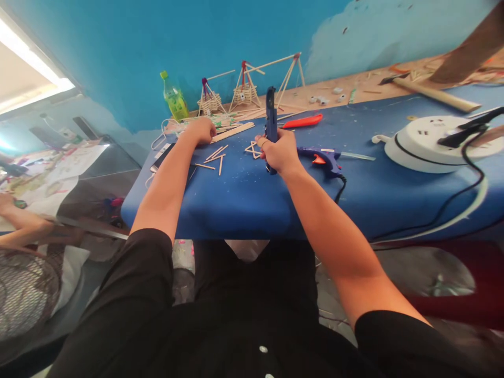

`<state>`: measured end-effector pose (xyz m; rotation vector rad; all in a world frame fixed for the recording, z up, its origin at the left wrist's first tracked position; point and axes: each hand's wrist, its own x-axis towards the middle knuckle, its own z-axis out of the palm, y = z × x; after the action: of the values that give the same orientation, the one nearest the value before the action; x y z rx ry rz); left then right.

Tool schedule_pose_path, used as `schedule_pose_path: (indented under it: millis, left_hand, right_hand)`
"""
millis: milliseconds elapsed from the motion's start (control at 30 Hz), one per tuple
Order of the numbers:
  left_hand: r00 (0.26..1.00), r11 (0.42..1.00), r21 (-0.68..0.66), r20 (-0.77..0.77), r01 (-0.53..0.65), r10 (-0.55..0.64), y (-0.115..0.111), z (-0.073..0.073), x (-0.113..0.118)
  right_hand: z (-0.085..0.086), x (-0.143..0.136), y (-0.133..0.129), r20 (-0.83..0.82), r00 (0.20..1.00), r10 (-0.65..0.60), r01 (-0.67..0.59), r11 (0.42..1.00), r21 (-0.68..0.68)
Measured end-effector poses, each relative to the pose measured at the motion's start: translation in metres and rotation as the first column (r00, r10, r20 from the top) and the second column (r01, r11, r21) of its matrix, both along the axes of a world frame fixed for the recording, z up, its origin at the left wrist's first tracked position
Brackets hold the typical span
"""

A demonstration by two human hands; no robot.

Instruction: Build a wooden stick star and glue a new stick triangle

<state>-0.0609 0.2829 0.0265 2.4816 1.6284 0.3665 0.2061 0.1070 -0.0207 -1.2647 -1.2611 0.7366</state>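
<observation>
My right hand (281, 150) is wrapped around a long, narrow dark blue tool (271, 113), stapler-like in shape, upright over the table. Just left of it lies a small triangular frame of sticks (254, 150). My left hand (201, 130) reaches to the pile of wooden sticks (236, 131) at the back, its fingers curled down; what is in them is hidden. Several short loose sticks (216, 153) lie between my hands. Beside my right hand rests a blue glue gun (326, 159) with an orange trigger and a glue stick in its back.
Stick-built structures (244, 89) stand along the wall beside a green bottle (175, 98). A red-orange utility knife (303, 121) lies behind my right hand. To the right are a hammer (437, 94) and a white power strip tower (417, 142) with cables. Another person's arm (23, 223) shows at left.
</observation>
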Motion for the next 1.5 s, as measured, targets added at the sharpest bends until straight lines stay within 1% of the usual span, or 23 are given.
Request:
schedule_pose_path:
  millis: [67, 167, 267, 333, 400, 433, 500, 533, 567, 600, 667, 733, 800, 867, 1033, 1133, 1200, 1267, 1333, 1400, 1433, 1500]
  left_hand:
    - [1.000, 1.000, 0.013, 0.001, 0.003, -0.003, 0.008, -0.007, 0.001]
    - [0.998, 0.998, 0.051, 0.052, 0.030, -0.033, 0.014, -0.017, 0.001]
    - [0.987, 0.991, 0.109, 0.136, 0.074, -0.089, 0.015, -0.016, -0.001]
    - [0.973, 0.983, 0.160, 0.195, 0.092, -0.123, 0.015, -0.009, -0.003]
    - [0.931, 0.973, 0.218, 0.334, 0.075, -0.147, 0.015, 0.004, -0.006]
    - [0.888, 0.969, 0.241, 0.432, 0.053, -0.156, 0.015, 0.012, -0.008]
    - [0.748, 0.968, 0.251, 0.642, 0.001, -0.167, 0.018, 0.030, -0.014]
    - [0.674, 0.970, 0.242, 0.720, -0.020, -0.166, 0.019, 0.041, -0.016]
    - [0.617, 0.973, 0.228, 0.771, -0.033, -0.160, 0.020, 0.052, -0.019]
    - [0.577, 0.976, 0.215, 0.803, -0.044, -0.150, 0.021, 0.062, -0.022]
    - [0.534, 0.980, 0.192, 0.835, -0.058, -0.133, 0.022, 0.082, -0.027]
    - [0.495, 0.985, 0.166, 0.861, -0.052, -0.119, 0.019, 0.096, -0.030]
    - [0.452, 0.990, 0.141, 0.884, -0.022, -0.116, 0.014, 0.102, -0.032]
    - [0.429, 0.993, 0.121, 0.897, 0.000, -0.109, 0.008, 0.103, -0.033]
    - [0.442, 0.995, 0.096, 0.894, -0.020, -0.077, 0.005, 0.096, -0.031]
    - [0.434, 0.996, 0.092, 0.898, -0.022, -0.073, 0.003, 0.098, -0.027]
    - [0.414, 0.995, 0.094, 0.907, -0.037, -0.070, -0.004, 0.105, -0.023]
    - [0.377, 0.993, 0.108, 0.923, -0.048, -0.082, -0.018, 0.117, -0.016]
    - [0.292, 0.990, 0.139, 0.948, -0.029, -0.125, -0.039, 0.133, -0.005]
    - [0.182, 0.991, 0.133, 0.975, -0.012, -0.128, -0.065, 0.148, 0.008]
    - [0.169, 0.990, 0.144, 0.975, 0.010, -0.143, -0.077, 0.154, 0.015]
    - [0.174, 0.985, 0.161, 0.970, 0.061, -0.170, -0.100, 0.162, 0.027]
  right_hand:
    - [0.002, -0.002, -0.004, -0.008, 1.000, 0.001, -0.001, 1.000, -0.022]
    - [0.007, -0.003, -0.009, -0.021, 1.000, 0.010, -0.011, 0.998, -0.060]
    - [0.010, -0.003, -0.012, -0.032, 0.999, 0.033, -0.035, 0.996, -0.084]
    - [0.012, -0.002, -0.013, -0.031, 0.999, 0.031, -0.034, 0.996, -0.081]
    - [0.012, -0.002, -0.013, -0.028, 0.999, 0.017, -0.019, 0.997, -0.072]
    - [0.013, -0.002, -0.013, -0.029, 1.000, 0.013, -0.015, 0.998, -0.068]
    - [0.013, -0.002, -0.014, -0.036, 0.999, 0.019, -0.021, 0.998, -0.062]
    - [0.013, -0.002, -0.014, -0.040, 0.999, 0.024, -0.027, 0.998, -0.058]
    - [0.013, -0.002, -0.014, -0.043, 0.999, 0.029, -0.032, 0.998, -0.054]
    - [0.013, -0.002, -0.014, -0.045, 0.998, 0.033, -0.035, 0.998, -0.051]
    - [0.013, -0.002, -0.013, -0.051, 0.998, 0.035, -0.037, 0.998, -0.046]
    - [0.011, -0.002, -0.012, -0.056, 0.998, 0.037, -0.039, 0.998, -0.045]
    - [0.010, -0.001, -0.011, -0.057, 0.998, 0.037, -0.040, 0.998, -0.048]
    - [0.009, 0.000, -0.010, -0.057, 0.997, 0.042, -0.045, 0.998, -0.053]
    - [0.009, 0.000, -0.010, -0.060, 0.997, 0.046, -0.050, 0.997, -0.064]
    - [0.010, 0.000, -0.011, -0.066, 0.996, 0.053, -0.058, 0.996, -0.069]
    - [0.010, 0.000, -0.012, -0.082, 0.994, 0.071, -0.077, 0.994, -0.073]
    - [0.013, -0.001, -0.014, -0.118, 0.987, 0.111, -0.119, 0.990, -0.068]
    - [0.018, -0.004, -0.017, -0.164, 0.970, 0.179, -0.189, 0.981, -0.047]
    - [0.025, -0.009, -0.021, -0.201, 0.943, 0.265, -0.273, 0.962, -0.010]
    - [0.028, -0.012, -0.024, -0.211, 0.928, 0.307, -0.311, 0.950, 0.011]
    - [0.035, -0.018, -0.029, -0.212, 0.889, 0.406, -0.402, 0.913, 0.064]
